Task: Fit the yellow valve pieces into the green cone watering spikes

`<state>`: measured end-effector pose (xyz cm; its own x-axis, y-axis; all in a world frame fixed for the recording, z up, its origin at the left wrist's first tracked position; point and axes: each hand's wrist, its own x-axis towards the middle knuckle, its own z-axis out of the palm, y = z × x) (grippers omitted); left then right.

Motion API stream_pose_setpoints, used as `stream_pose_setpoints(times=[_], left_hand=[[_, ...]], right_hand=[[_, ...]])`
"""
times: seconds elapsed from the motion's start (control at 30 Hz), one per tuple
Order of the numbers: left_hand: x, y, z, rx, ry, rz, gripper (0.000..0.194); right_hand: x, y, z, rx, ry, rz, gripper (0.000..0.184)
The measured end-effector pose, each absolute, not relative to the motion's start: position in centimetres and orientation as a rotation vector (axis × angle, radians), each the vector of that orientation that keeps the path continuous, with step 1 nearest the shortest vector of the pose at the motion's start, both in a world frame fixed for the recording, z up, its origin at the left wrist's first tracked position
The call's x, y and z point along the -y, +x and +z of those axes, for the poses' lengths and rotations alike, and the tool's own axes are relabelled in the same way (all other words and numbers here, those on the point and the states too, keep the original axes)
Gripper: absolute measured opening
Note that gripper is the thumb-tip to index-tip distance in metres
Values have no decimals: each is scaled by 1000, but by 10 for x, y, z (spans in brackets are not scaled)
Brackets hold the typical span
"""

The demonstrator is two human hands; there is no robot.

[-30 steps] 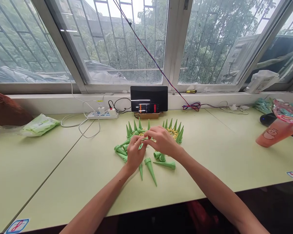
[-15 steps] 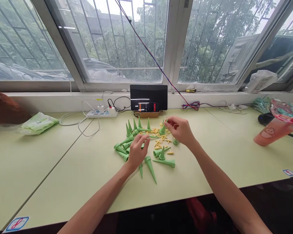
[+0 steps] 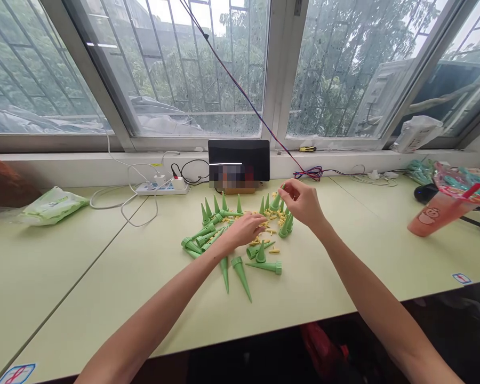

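Note:
My right hand [image 3: 305,205] pinches the tip of a green plastic cone spike [image 3: 276,202] at the back right of the cluster. My left hand [image 3: 246,228] reaches palm down over the small yellow plastic pegs [image 3: 270,231], its fingers stretched toward them and partly hiding them. Other green spikes stand point up around the pegs, among them a pair [image 3: 284,228] just below my right hand. More spikes lie on their sides to the left, and one [image 3: 242,278] points toward the front edge.
A dark tablet [image 3: 240,152] leans at the back by a power strip [image 3: 162,188] with loose cables. A wipes packet [image 3: 56,207] lies left on the table [image 3: 116,288]. At the right, a tilted pink drink cup [image 3: 428,216] stands near plastic bags.
My left hand has moved right, from the lying spikes to over the yellow pegs. My right hand has shifted right, uncovering standing spikes. The view has turned slightly.

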<state>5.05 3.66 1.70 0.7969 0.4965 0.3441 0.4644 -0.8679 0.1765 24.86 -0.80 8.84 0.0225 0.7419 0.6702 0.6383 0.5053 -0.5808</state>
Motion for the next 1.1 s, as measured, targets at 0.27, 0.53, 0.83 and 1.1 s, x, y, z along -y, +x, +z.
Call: stream_pose_setpoints(times=[0.27, 0.53, 0.83, 1.1], left_hand=[[-52, 79, 5, -684, 2982, 462, 22], [-63, 89, -8, -734, 3022, 381, 36], [-58, 87, -14, -702, 3075, 422, 27], [-50, 78, -15, -737, 3074, 445, 32]], right_hand=[[1, 244, 90, 1729, -1213, 76, 18], [2, 244, 89, 1748, -1211, 69, 18], [-6, 239, 86, 1806, -1226, 70, 15], [-20, 237, 84, 1817, -1326, 116, 7]])
